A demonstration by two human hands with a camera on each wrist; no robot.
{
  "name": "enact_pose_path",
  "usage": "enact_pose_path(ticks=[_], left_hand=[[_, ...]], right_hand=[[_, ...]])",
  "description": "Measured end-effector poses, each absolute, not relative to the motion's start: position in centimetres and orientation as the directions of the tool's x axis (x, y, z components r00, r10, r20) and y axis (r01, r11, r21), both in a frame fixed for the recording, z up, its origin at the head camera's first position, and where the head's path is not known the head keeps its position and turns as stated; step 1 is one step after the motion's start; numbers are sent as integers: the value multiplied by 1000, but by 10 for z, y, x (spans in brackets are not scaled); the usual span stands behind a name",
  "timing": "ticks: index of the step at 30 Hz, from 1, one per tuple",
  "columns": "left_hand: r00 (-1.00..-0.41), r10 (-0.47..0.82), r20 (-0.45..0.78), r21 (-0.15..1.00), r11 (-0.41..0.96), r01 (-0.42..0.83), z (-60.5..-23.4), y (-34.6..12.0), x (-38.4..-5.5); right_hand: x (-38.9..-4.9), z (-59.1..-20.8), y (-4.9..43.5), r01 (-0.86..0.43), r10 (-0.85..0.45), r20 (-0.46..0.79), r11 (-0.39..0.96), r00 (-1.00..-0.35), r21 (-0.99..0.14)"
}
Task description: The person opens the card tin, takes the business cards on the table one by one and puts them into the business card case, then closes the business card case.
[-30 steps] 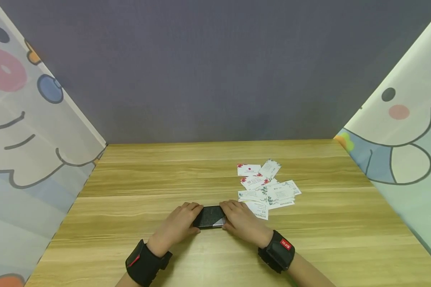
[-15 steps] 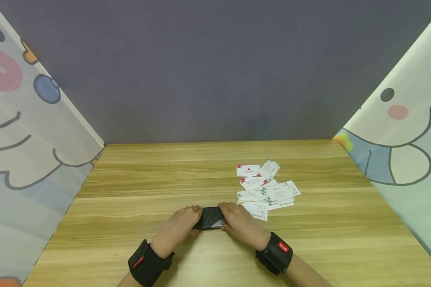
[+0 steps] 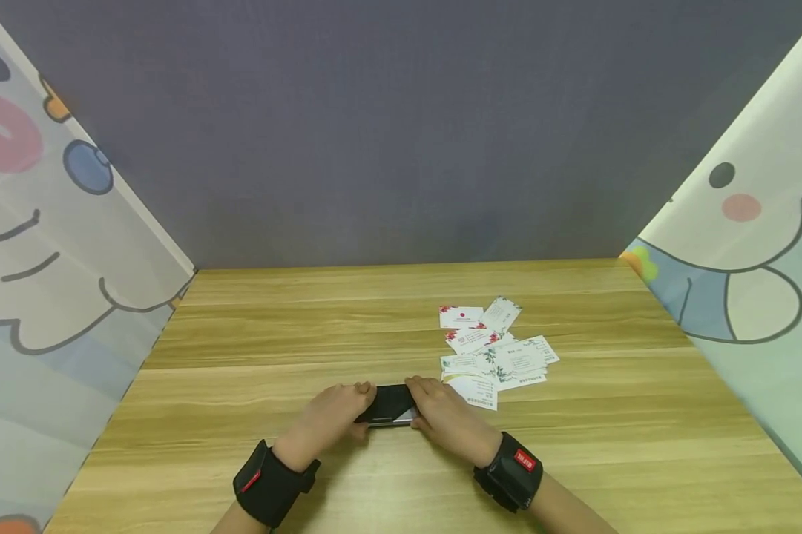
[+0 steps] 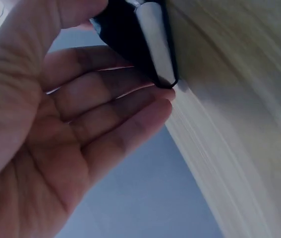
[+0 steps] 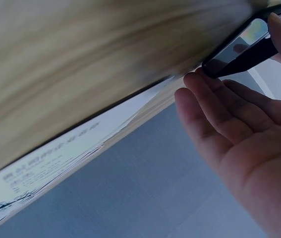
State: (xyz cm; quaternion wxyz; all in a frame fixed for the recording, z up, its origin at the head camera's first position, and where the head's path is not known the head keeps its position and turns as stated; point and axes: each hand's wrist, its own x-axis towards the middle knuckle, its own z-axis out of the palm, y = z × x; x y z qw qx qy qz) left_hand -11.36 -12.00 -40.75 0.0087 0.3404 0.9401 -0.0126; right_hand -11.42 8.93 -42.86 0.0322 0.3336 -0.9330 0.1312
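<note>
Held a flat black case at the near middle of the bench in the head view, pinched at the left end by the left hand and at the right end by the right hand. Had white printed cards strewn to the right and farther off, with the nearest card just beside the right hand. Could nudge that card and scatter its neighbours with a wide sweep of the right hand.

Gripped the silvery edge near one corner in the left wrist view, between thumb and nearly straight fingers. Could lose so shallow a hold, confined to the fingertips, under a harder pull from the right.

Clasped the right end between thumb and fingertips in the right wrist view, around a shiny face and a dark flap-like part. Could not tell the lid's exact position. Could nip a fingertip there by pressing unevenly.
</note>
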Motion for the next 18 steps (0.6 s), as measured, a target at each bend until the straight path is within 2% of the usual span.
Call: enact_pose_path(ticks=[6,9,12,18], left_hand=[[-751,646,-133,343,741,577,-403,-137,-123],[-736,663,-137,465,699,544,-402,-145,-126],[-745,665,-61,510,662,549,-403,-149,-130],[-822,554,135,469,695,545,-411,-144,-140]], right_hand=[[-116,-429,91,-631,-614,149,743,-775,-223],[-115,-430,92,-629,-613,142,742,-777,-234],[-115,-431,93,-622,-609,138,744,-781,-244],[-115,-430,94,-623,-603,158,741,-782,-252]])
